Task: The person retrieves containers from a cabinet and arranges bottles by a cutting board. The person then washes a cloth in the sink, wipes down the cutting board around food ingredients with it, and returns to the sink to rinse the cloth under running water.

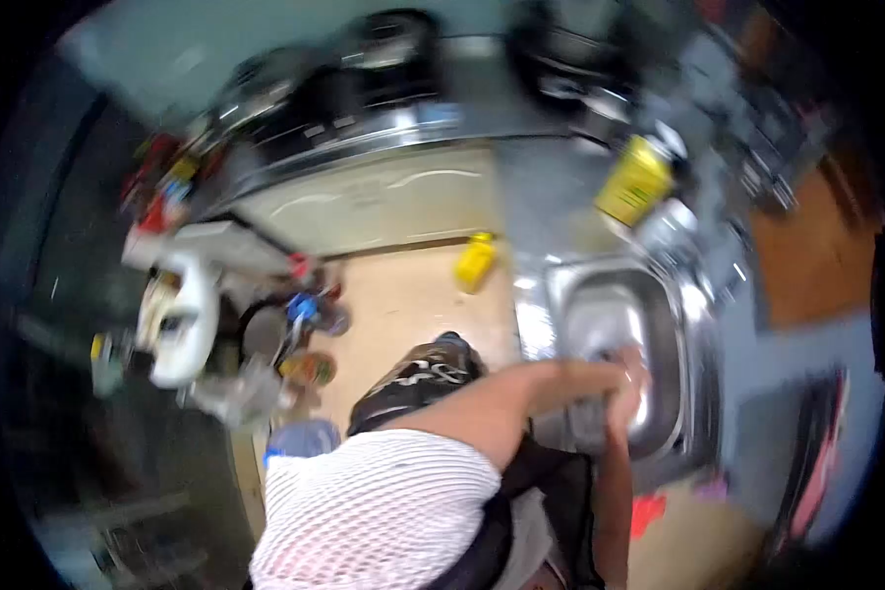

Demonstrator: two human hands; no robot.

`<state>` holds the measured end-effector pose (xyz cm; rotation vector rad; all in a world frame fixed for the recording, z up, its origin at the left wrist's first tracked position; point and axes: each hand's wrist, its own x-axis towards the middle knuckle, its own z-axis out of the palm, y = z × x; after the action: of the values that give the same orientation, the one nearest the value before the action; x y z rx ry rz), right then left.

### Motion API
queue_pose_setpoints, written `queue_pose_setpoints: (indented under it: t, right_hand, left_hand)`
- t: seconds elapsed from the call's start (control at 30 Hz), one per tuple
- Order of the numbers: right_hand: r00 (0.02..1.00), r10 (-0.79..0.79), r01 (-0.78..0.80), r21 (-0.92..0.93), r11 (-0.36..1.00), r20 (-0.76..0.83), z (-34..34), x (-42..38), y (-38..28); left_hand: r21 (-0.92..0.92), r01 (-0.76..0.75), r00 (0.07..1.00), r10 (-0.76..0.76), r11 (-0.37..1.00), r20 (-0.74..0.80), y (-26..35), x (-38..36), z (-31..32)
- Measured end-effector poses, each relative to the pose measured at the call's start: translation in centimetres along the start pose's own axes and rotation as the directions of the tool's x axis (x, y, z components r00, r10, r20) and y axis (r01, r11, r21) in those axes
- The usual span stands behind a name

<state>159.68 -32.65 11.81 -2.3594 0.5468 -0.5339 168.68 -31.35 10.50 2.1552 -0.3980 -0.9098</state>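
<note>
Kitchen fittings surround the pale floor [393, 305], with much of the room blurred. Leftmost of the nearer things is a white plastic container [202, 320]; then comes a small yellow bottle [475, 263] low by the cabinet front. Right of it runs the grey counter [546, 182], set with a stainless-steel sink [600, 300]. Over its basin, the left hand [627, 370], reaching across from a white sleeve [379, 501], meets the right hand [621, 405], which comes up from below. Blur hides whether either grip is open or closed, or holds anything. Good handling here, I judge, means having both hands well inside the rim, clear of the hard edge. So the sink lies beneath and around the grip; a larger yellow container [634, 182] stands beyond it.
</note>
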Motion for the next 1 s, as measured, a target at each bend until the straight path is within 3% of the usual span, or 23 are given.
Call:
queue_pose_setpoints:
  t: [0.03,0.07,0.1,0.13,0.17,0.2,0.23,0.27,0.33,0.37,0.4,0.47,0.5,0.57,0.63,0.67,0.7,0.77,0.83,0.87,0.9,0.97,1.0]
  right_hand:
    - [0.878,0.460,-0.479,0.261,0.838,0.136,0.4,-0.5,2.1]
    - [0.541,0.807,-0.799,0.445,0.404,0.239,0.8,-0.9,4.4]
    - [0.642,0.671,-0.739,0.533,0.412,0.372,0.0,-0.8,5.7]
    - [0.644,0.694,-0.736,0.510,0.445,0.323,1.0,0.6,2.2]
    - [0.647,0.724,-0.718,0.510,0.473,0.239,0.6,1.0,-0.4]
    - [0.757,0.571,-0.638,0.544,0.545,0.316,1.6,1.1,-1.3]
    - [0.836,0.397,-0.549,0.588,0.594,0.379,3.0,1.4,-2.9]
    - [0.826,0.285,-0.543,0.552,0.633,0.486,2.6,1.6,-10.8]
    - [0.773,0.073,-0.530,0.580,0.619,0.630,6.2,1.6,-15.5]
    - [0.758,-0.018,-0.497,0.596,0.631,0.652,8.3,1.7,-16.7]
    - [0.816,-0.101,-0.254,0.510,0.822,0.569,10.3,2.2,-17.2]
    - [0.834,-0.183,-0.164,0.550,0.819,0.520,13.5,2.0,-22.0]
    - [0.863,-0.236,-0.087,0.592,0.802,0.446,15.2,1.4,-24.9]
    - [0.610,-0.584,0.230,0.585,0.777,0.535,18.2,-1.1,-32.4]
    - [0.406,-0.669,0.451,0.500,0.739,0.623,22.2,-3.8,-37.6]
    - [0.470,-0.692,0.390,0.574,0.720,0.549,25.5,-5.1,-38.0]
    - [0.543,-0.601,0.319,0.518,0.794,0.587,28.4,-5.6,-38.7]
    - [0.397,-0.495,-0.154,0.588,0.794,0.773,32.4,-6.3,-42.2]
    - [0.325,-0.555,-0.147,0.621,0.770,0.765,35.4,-8.2,-46.5]
    - [0.317,-0.546,-0.219,0.620,0.754,0.776,36.5,-9.0,-48.6]
    - [0.313,-0.540,-0.295,0.620,0.727,0.781,37.3,-9.7,-50.8]
    - [0.309,-0.460,-0.428,0.553,0.715,0.833,38.3,-10.0,-55.1]
    - [0.317,-0.453,-0.444,0.552,0.706,0.833,38.8,-9.8,-57.0]
  left_hand:
    - [0.101,-0.219,0.971,0.206,0.970,0.125,0.2,-1.8,-1.4]
    - [0.184,-0.438,0.882,0.382,0.880,0.276,-0.1,-2.9,-2.5]
    - [0.049,-0.329,0.891,0.292,0.943,0.347,-1.2,-2.3,-2.9]
    - [0.016,-0.308,0.835,0.263,0.951,0.483,-2.6,-2.6,-8.0]
    - [-0.021,-0.137,0.892,0.133,0.990,0.432,-3.0,-3.2,-9.9]
    - [-0.036,-0.115,0.914,0.120,0.993,0.388,-4.6,-4.1,-12.3]
    - [-0.218,0.080,0.899,0.024,0.973,0.437,-6.5,-5.3,-15.2]
    - [-0.387,0.265,0.865,-0.040,0.883,0.500,-8.4,-6.9,-17.9]
    - [-0.716,0.218,0.935,0.067,0.663,0.347,-12.9,-9.4,-21.5]
    - [-0.835,0.100,0.969,0.138,0.541,0.205,-14.8,-11.4,-24.0]
    - [-0.890,-0.044,0.988,0.150,0.454,0.027,-16.2,-13.8,-26.2]
    - [-0.756,-0.488,0.873,0.274,0.438,-0.404,-21.8,-15.5,-29.2]
    - [-0.868,-0.310,0.950,0.096,0.388,-0.297,-23.5,-18.1,-31.0]
    - [-0.879,-0.419,0.906,0.170,0.227,-0.388,-28.3,-20.2,-33.4]
    - [-0.906,-0.346,0.938,0.119,0.245,-0.326,-27.7,-27.3,-38.1]
    - [-0.893,-0.359,0.926,0.225,0.270,-0.304,-29.5,-28.7,-39.3]
    - [-0.872,-0.392,0.920,0.139,0.292,-0.366,-30.8,-30.8,-40.3]
    - [-0.800,-0.241,0.970,0.124,0.550,-0.208,-36.2,-33.2,-43.7]
    - [-0.745,-0.017,0.976,-0.151,0.667,-0.157,-39.4,-37.1,-48.8]
    - [-0.586,-0.139,0.880,-0.172,0.798,-0.443,-42.8,-38.0,-50.0]
    - [-0.372,-0.196,0.713,-0.129,0.908,-0.690,-46.7,-38.4,-51.1]
    - [-0.326,-0.232,0.276,-0.259,0.916,-0.926,-52.9,-38.8,-54.7]
    - [-0.298,-0.230,0.030,-0.299,0.926,-0.954,-55.9,-39.0,-56.5]
